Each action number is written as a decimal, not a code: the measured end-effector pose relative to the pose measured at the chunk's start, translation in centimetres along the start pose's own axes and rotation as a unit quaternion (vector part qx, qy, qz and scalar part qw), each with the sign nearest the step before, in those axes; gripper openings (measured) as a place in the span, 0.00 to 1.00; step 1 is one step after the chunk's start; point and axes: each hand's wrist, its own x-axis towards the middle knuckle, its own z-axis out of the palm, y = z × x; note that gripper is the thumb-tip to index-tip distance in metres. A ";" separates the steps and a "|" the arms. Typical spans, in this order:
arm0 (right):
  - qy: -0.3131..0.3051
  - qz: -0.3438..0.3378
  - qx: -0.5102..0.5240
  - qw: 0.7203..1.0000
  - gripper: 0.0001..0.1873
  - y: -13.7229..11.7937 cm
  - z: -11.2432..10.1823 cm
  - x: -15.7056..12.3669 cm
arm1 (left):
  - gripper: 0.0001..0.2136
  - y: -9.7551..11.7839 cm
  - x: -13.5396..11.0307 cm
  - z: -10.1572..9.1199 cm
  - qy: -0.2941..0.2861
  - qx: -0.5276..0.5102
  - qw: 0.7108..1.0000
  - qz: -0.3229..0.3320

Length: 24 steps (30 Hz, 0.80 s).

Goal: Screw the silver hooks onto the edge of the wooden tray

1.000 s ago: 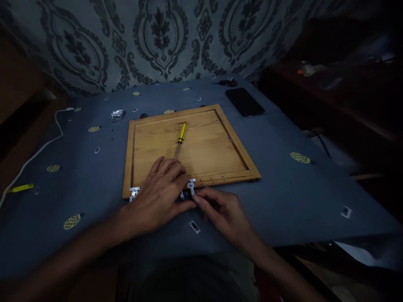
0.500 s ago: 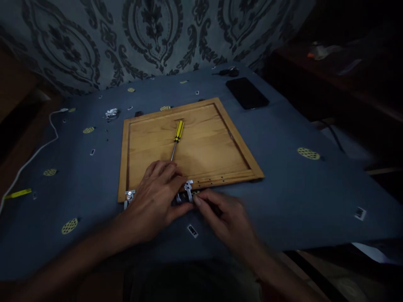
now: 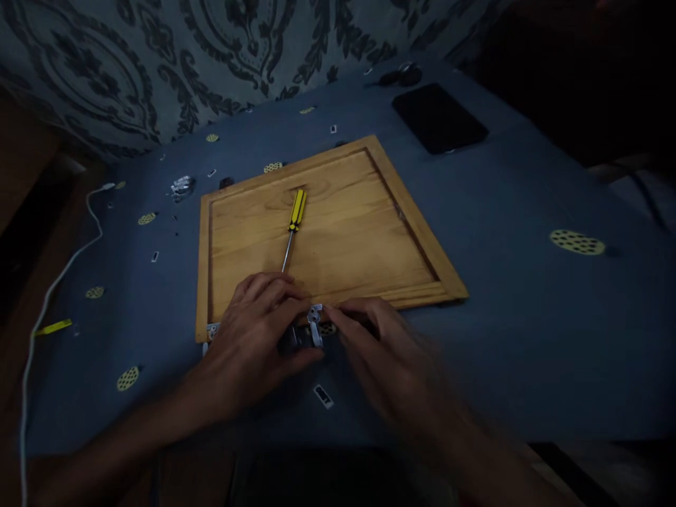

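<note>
The small, silvery metal bracket (image 3: 315,327) sits at the near edge of the framed, light-brown wooden panel (image 3: 338,232), on the blue cloth-covered surface (image 3: 528,352); my left hand (image 3: 257,332) arches beside it, thumb and forefinger parted, and my right hand (image 3: 388,352) has fingertips against or just beside its plate; I cannot tell whether either pinches it. I judge the bracket light, stiff and slightly slippery, best held by its plate's sides; the rigid panel seems heavier, best steadied by its frame.
</note>
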 end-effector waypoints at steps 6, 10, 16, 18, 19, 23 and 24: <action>-0.028 0.111 0.042 0.993 0.17 -0.2 1.4 -1.2 | 0.18 0.0 0.1 -0.1 -0.001 -0.012 1.000 0.003; -0.033 0.152 0.038 0.987 0.15 -0.4 1.7 -1.4 | 0.16 0.1 0.2 -0.3 0.000 -0.021 1.000 0.003; -0.051 0.123 0.034 0.990 0.18 -0.5 1.1 -1.1 | 0.15 0.2 0.2 -0.4 -0.006 -0.024 1.000 0.002; -0.064 0.099 0.019 0.993 0.21 -0.6 0.8 -1.1 | 0.15 0.2 0.2 -0.4 -0.009 -0.025 1.000 0.001; -0.071 0.086 0.007 0.994 0.22 -0.6 0.8 -1.1 | 0.15 0.2 0.1 -0.4 -0.011 -0.026 1.000 0.000; -0.074 0.050 -0.059 0.994 0.21 -0.9 0.7 -1.0 | 0.15 0.2 0.1 -0.4 -0.010 -0.028 1.000 0.000; -0.071 0.045 -0.074 0.994 0.20 -1.0 0.7 -0.9 | 0.16 0.2 0.2 -0.3 -0.009 -0.026 1.000 0.000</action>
